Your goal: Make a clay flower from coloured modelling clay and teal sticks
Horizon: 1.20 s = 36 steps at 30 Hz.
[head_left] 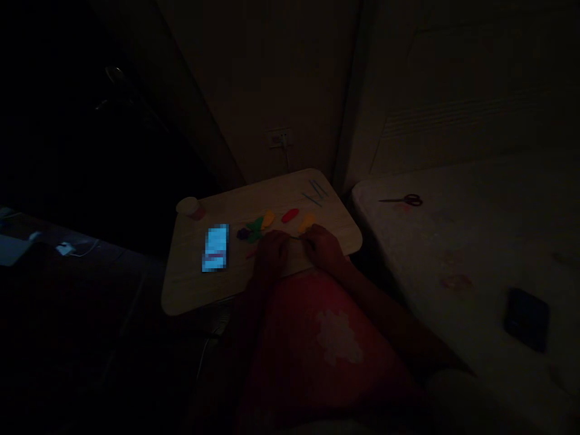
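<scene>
The room is very dark. My left hand (272,249) and my right hand (322,246) rest close together on the near part of a small wooden lap table (190,284). Both hands look curled, and a thin pale stick seems to run between them. Just beyond the fingers lie small coloured pieces: a green one (254,228), a yellow one (268,219), a red one (290,215), another yellow one (306,222) and a dark purple one (243,233). What each hand grips is too dim to name.
A lit phone (215,248) lies on the table's left half, a small cup (190,208) at its far left corner, thin blue sticks (315,192) at the far right. Scissors (403,200) and a dark device (527,318) lie on the bed at right. A red cushion (317,350) covers my lap.
</scene>
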Tool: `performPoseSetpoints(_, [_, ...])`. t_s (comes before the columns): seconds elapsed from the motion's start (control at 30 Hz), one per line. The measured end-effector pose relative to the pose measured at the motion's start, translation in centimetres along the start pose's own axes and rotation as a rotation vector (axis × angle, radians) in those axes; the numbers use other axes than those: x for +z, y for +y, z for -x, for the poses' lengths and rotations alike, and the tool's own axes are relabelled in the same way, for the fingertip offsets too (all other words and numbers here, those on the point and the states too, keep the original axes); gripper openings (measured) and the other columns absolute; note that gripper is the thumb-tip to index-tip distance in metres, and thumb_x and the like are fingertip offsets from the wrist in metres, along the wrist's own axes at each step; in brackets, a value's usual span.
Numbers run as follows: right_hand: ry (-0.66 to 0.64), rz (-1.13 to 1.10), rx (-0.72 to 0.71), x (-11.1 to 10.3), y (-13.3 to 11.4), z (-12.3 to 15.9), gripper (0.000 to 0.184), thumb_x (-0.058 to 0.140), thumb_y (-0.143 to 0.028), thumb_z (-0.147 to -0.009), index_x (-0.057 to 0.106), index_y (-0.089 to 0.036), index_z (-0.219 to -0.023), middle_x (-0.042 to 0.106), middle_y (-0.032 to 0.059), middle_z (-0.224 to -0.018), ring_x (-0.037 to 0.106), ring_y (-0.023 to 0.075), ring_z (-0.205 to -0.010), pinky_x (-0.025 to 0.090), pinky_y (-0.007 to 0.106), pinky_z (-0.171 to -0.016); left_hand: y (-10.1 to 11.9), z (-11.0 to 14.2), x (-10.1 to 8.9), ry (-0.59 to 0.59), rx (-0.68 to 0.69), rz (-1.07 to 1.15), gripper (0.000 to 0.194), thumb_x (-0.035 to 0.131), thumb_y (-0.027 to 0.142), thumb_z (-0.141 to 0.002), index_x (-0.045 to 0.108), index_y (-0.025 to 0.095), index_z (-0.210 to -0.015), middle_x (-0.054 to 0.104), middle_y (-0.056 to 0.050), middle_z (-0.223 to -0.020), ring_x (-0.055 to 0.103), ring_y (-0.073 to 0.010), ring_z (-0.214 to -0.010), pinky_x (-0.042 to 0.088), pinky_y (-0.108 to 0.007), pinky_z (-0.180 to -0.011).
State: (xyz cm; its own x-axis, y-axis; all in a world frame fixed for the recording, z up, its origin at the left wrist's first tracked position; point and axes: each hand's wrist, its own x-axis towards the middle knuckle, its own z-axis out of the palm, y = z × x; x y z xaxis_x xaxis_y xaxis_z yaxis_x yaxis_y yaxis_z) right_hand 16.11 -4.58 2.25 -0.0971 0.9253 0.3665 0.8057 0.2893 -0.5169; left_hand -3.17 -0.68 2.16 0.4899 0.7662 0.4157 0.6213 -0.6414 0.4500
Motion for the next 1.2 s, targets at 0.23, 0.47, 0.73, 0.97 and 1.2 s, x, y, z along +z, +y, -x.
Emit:
performPoseSetpoints(0.23, [-0.008,0.006,-0.019,-0.3,-0.4,0.0,0.021,0.053,-0.015,-0.092,0.074,-0.016,-0.095,0.063,0.0131,-0.099,0.058,0.0248,-0.094,0.046,0.034,-0.082,0.0,0.1,0.1,0.003,-0.002,-0.01,0.027,0.05,0.013,-0.09,0.068,0.018,-0.109,0.07,-0.011,-0.11,0.061,-0.0272,-0.106,0.048,-0.046,-0.1])
performPoseSetpoints(0.47, [0.095,0.008,0.01,-0.4,0.2,1.0,0.022,0.052,-0.018,-0.094,0.073,-0.018,-0.1,0.064,0.013,-0.103,0.057,0.0252,-0.098,0.046,0.034,-0.081,0.4,0.3,0.0,0.008,0.058,-0.036,0.044,0.049,0.012,-0.088,0.061,0.019,-0.13,0.063,-0.012,-0.132,0.055,-0.0279,-0.124,0.043,-0.047,-0.11])
performPoseSetpoints(0.73, [0.103,0.029,0.036,-0.8,0.6,1.4,0.021,0.052,-0.021,-0.095,0.073,-0.018,-0.097,0.066,0.0123,-0.096,0.06,0.0251,-0.095,0.046,0.033,-0.077,0.2,0.4,0.1,0.007,0.081,-0.035,0.042,0.048,0.015,-0.091,0.059,0.018,-0.132,0.064,-0.013,-0.129,0.056,-0.0285,-0.123,0.043,-0.048,-0.11])
performPoseSetpoints(0.97, [0.101,0.037,0.035,-0.6,0.7,1.9,0.019,0.053,-0.021,-0.094,0.072,-0.018,-0.094,0.066,0.012,-0.095,0.06,0.0253,-0.092,0.045,0.034,-0.076,0.1,0.6,0.5,-0.051,0.118,0.031,0.048,0.046,0.014,-0.094,0.053,0.02,-0.141,0.059,-0.012,-0.141,0.053,-0.0269,-0.133,0.039,-0.049,-0.118])
performPoseSetpoints(1.2, [0.062,0.043,0.008,-0.8,0.5,2.0,0.019,0.054,-0.018,-0.093,0.073,-0.017,-0.094,0.066,0.0111,-0.093,0.06,0.0238,-0.091,0.045,0.032,-0.078,0.4,0.5,0.4,-0.152,0.098,0.059,0.049,0.046,0.011,-0.093,0.054,0.02,-0.141,0.059,-0.011,-0.142,0.054,-0.0251,-0.133,0.041,-0.047,-0.118])
